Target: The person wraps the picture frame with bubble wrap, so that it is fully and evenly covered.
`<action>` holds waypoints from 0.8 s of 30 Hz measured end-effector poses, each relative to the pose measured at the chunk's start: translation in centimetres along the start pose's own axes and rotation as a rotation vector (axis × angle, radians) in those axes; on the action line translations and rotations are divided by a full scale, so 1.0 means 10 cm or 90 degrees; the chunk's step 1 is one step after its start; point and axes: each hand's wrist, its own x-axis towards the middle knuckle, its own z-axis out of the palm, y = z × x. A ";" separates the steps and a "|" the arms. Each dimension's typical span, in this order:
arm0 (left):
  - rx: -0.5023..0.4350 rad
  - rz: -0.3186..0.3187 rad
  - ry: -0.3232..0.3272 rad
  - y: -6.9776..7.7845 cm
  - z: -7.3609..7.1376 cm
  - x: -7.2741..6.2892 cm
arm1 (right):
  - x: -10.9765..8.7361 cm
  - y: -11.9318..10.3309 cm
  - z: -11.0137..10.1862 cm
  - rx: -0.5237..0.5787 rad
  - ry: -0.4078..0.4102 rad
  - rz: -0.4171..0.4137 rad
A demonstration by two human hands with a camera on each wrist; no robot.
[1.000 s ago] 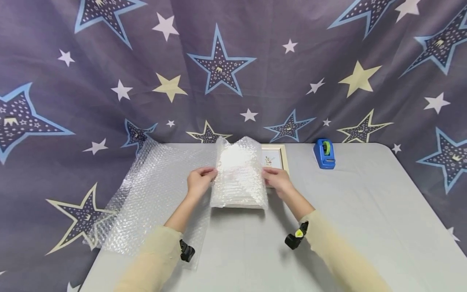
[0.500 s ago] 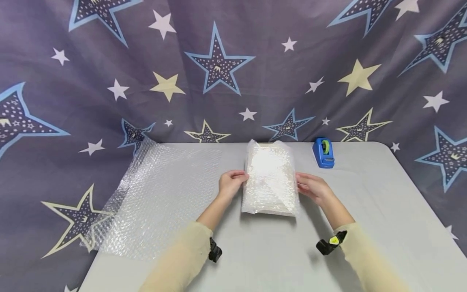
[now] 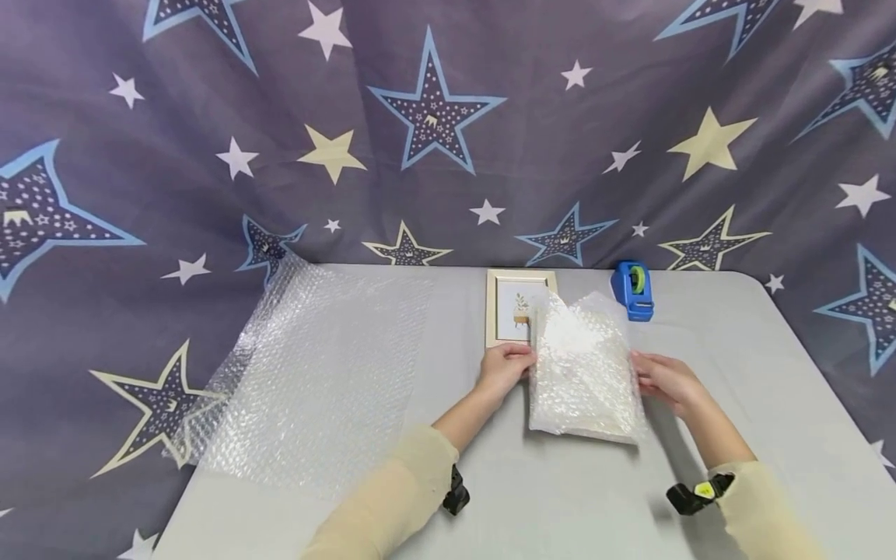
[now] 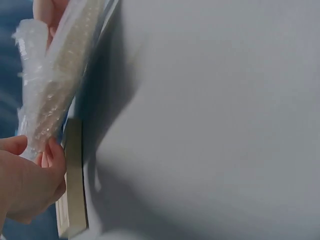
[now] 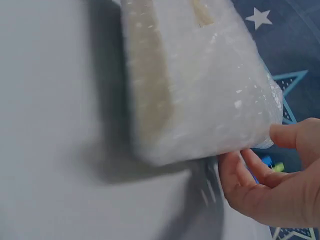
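Note:
Both hands hold a picture frame wrapped in bubble wrap [image 3: 584, 373] a little above the table, its shadow falling beneath it. My left hand [image 3: 504, 369] pinches its left edge between thumb and fingers. On the opposite edge, my right hand [image 3: 668, 381] grips the wrap the same way, as the right wrist view shows with the bundle's pale frame edge [image 5: 150, 75] visible through the plastic. Behind the left hand lies an unwrapped picture frame [image 3: 491, 307] with a plant print, its lower right part hidden by the bundle.
A large sheet of bubble wrap [image 3: 329, 373] spreads over the left side of the table [image 3: 448, 482] and hangs past its edge. A blue tape dispenser [image 3: 633, 292] stands at the back right. A star-patterned curtain [image 3: 518, 179] closes off the back.
Both hands have carried the wrapped frame rightward, and lately somewhat nearer the front. The unwrapped frame, covered half a second ago, shows again behind it.

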 end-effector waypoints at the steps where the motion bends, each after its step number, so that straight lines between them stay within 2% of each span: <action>1: 0.005 -0.004 -0.009 -0.01 0.05 -0.02 | -0.03 0.02 -0.04 -0.024 0.006 0.007; 9: 0.027 -0.006 -0.094 -0.08 0.35 -0.15 | -0.26 0.13 -0.32 -0.154 0.051 0.043; 13: 0.036 -0.005 -0.115 -0.11 0.45 -0.19 | -0.33 0.16 -0.39 -0.197 0.069 0.054; 17: 0.053 -0.012 -0.123 -0.15 0.49 -0.22 | -0.36 0.19 -0.41 -0.228 0.094 0.054; 24: 0.067 -0.020 -0.124 -0.24 0.48 -0.26 | -0.39 0.22 -0.38 -0.261 0.108 0.050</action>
